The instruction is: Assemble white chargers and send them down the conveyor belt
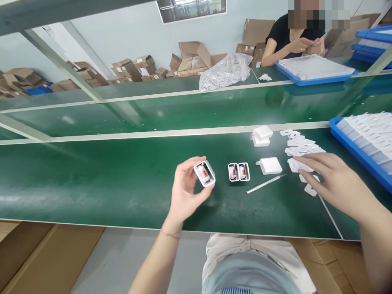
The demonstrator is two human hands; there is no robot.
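My left hand [185,190] grips a white charger housing [210,180] between thumb and fingers; its uncovered end faces me and shows red and dark parts inside. Over at the right, my right hand [333,179] has its fingers stretched out above a spread of flat white cover plates [301,143]; its fingertips are at the plates, and I cannot tell whether they touch. Two more uncovered charger housings [238,172] stand side by side between the hands. A closed white charger [271,165] with prongs lies to their right, and a slim silver craft knife [265,184] rests just below it.
More white chargers [261,136] are stacked near the bench's back rail. A blue tray [361,147] full of white pieces borders the right side. Across the bench, a person [295,43] works behind another blue tray [315,77], near a clear plastic bag [226,71] and cardboard boxes [192,59].
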